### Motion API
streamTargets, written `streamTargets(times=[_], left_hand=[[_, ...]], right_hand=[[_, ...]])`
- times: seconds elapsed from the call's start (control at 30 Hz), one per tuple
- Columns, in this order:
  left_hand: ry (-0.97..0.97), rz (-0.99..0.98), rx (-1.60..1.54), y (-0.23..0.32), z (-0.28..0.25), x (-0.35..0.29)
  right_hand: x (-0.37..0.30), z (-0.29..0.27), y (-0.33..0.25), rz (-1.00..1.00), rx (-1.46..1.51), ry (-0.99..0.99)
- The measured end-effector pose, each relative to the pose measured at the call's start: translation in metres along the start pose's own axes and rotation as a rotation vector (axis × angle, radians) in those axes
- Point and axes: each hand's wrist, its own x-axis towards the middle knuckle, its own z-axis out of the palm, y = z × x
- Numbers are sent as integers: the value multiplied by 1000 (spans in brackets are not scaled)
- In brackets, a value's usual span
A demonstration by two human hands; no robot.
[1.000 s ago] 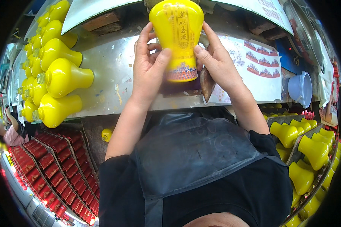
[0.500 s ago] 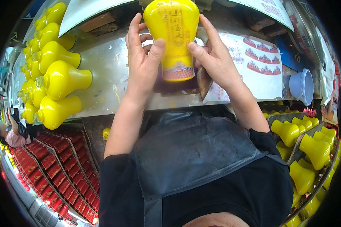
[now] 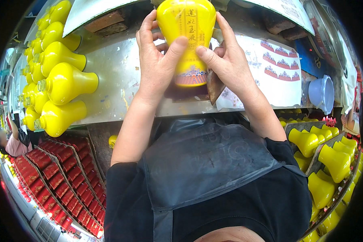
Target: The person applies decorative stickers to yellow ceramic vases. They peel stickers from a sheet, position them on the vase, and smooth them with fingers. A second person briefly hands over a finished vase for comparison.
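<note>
A glossy yellow bottle point(image 3: 185, 24) with a wide shoulder and narrow waist is held up between my two hands. Dark lettering runs down its front, and a red and blue patterned band circles its base. My left hand point(image 3: 159, 56) grips its left side, the thumb lying across the waist. From the right, my right hand point(image 3: 226, 56) holds it with the thumb pressed on the front. The bottle's top runs past the upper edge of the picture. Under my right hand, a brown pointed piece point(image 3: 215, 86) lies on the worktable point(image 3: 117, 94).
Several plain yellow bottles point(image 3: 68, 82) lie stacked at the left. On the right are a sheet of printed decals point(image 3: 280, 86) and a pale blue tub point(image 3: 320, 94). Racks of yellow bottles point(image 3: 334, 161) stand lower right, red ones point(image 3: 64, 177) lower left. A person point(image 3: 16, 141) is at far left.
My left thumb has slid further across the bottle's front, and the right thumb has shifted slightly left. The bottle has moved a little to the right, still in both hands.
</note>
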Motion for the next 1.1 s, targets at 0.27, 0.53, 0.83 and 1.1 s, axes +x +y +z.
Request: streamTargets(times=[0.27,0.53,0.83,1.1], left_hand=[[-8,4,23,-2,0,-2],[-30,196,348,0,-12,2],[-90,264,468,1,-16,10],[-76,252,500,-2,-10,7]], right_hand=[[0,1,-3,-11,-9,15],[6,-10,-7,51,71,49],[42,-36,-27,-489,-364,154],[61,-36,-37,-552,-544,25]])
